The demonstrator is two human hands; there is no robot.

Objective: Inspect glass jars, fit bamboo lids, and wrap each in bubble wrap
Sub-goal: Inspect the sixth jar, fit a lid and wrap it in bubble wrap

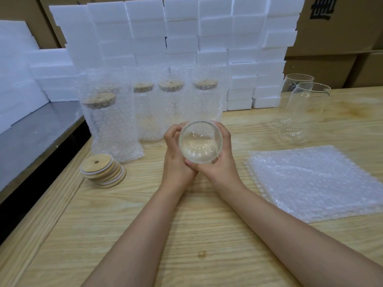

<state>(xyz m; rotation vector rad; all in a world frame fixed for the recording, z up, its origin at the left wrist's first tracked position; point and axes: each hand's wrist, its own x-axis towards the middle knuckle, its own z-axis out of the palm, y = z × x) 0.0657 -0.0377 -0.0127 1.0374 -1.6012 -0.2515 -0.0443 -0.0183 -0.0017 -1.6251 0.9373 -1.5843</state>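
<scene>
A clear glass jar [200, 141] is held above the middle of the wooden table, its round end turned toward me. My left hand [175, 154] grips its left side and my right hand [222, 156] cups its right side and underside. A stack of bamboo lids [102, 171] with a hole in each lies to the left. A pile of bubble wrap sheets [315, 181] lies flat on the right. Two bare glass jars [304, 112] stand at the back right. Several lidded jars wrapped in bubble wrap [149, 112] stand in a row behind my hands.
White foam blocks [176, 38] are stacked in a wall along the back of the wooden table [145, 224], with cardboard boxes [335, 30] behind them. A grey surface [37, 133] adjoins the table on the left, holding more foam.
</scene>
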